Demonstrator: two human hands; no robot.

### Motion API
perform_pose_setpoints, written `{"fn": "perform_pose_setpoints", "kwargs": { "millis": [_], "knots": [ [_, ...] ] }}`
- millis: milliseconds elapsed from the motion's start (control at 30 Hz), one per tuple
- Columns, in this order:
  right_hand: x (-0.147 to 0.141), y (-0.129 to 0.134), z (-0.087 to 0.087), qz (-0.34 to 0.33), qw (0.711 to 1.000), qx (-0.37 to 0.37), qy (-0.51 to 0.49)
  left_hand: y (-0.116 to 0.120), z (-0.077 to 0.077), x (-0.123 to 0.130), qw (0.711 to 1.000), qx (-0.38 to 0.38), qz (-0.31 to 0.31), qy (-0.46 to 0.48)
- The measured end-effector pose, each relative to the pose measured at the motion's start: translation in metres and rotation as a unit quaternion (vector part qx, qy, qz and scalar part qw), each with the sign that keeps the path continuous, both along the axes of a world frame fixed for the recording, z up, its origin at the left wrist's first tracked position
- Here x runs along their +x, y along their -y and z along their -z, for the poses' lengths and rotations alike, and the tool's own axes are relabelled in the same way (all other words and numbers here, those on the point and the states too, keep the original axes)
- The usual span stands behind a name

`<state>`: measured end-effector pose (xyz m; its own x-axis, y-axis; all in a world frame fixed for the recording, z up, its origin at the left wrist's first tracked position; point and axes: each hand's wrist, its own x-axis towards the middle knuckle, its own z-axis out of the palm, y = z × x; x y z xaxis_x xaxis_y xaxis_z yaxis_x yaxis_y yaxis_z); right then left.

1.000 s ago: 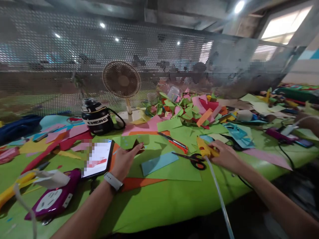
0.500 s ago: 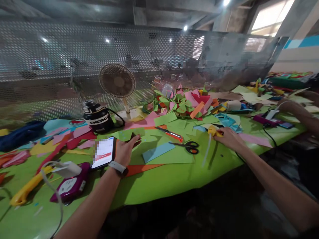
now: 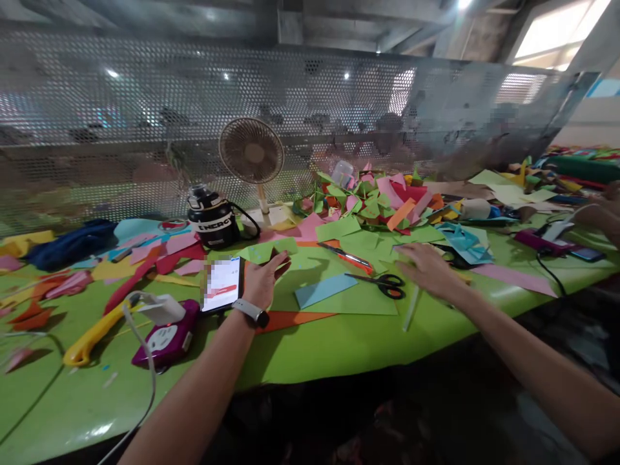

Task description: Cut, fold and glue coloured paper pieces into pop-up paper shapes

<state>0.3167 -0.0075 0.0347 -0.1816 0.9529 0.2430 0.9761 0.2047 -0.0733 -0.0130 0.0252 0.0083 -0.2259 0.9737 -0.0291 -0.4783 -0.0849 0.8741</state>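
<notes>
Right hand [image 3: 429, 270], right of center, is hiding the upper end of a glue stick [image 3: 411, 309], fingers stretching open; left hand [image 3: 262, 281], mid-frame, is angling up-right, can't tell if gripping.

The table cover [image 3: 339, 352] looks like smooth, glossy plastic sheeting that catches the light, while the paper heap [image 3: 372, 205] and the blue paper strip [image 3: 324, 289] are matt. The power strip [image 3: 188, 330] is shiny purple plastic, the white adapter [image 3: 167, 309] on it smooth plastic. The glue gun [image 3: 99, 332] is yellow plastic with a soft sheen; the stick [image 3: 411, 309] looks translucent and slick. The scissors [image 3: 390, 284] pair black plastic-looking handles with dark metal blades. The perforated screen [image 3: 145, 97] is dull grey metal, the blue cloth [image 3: 72, 245] creased and matt
</notes>
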Motion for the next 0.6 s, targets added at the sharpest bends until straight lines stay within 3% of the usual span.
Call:
{"fn": "perform_pose_setpoints", "kwargs": {
  "millis": [167, 267, 400, 600],
  "knots": [
    [-0.089, -0.015, 0.012, -0.162, 0.983, -0.081, -0.016, 0.004, -0.004, -0.002, 1.0, -0.006, 0.007, -0.021],
    [-0.122, -0.028, 0.017, -0.201, 0.974, -0.108, -0.005, 0.002, -0.002, -0.003, 1.0, -0.012, 0.003, -0.02],
    [-0.139, -0.041, 0.021, -0.198, 0.973, -0.121, 0.011, -0.004, 0.004, -0.003, 1.0, -0.019, -0.003, -0.012],
    [-0.142, -0.045, 0.032, -0.207, 0.972, -0.114, 0.013, -0.005, 0.007, -0.001, 0.999, -0.035, 0.009, -0.009]
  ]
}}
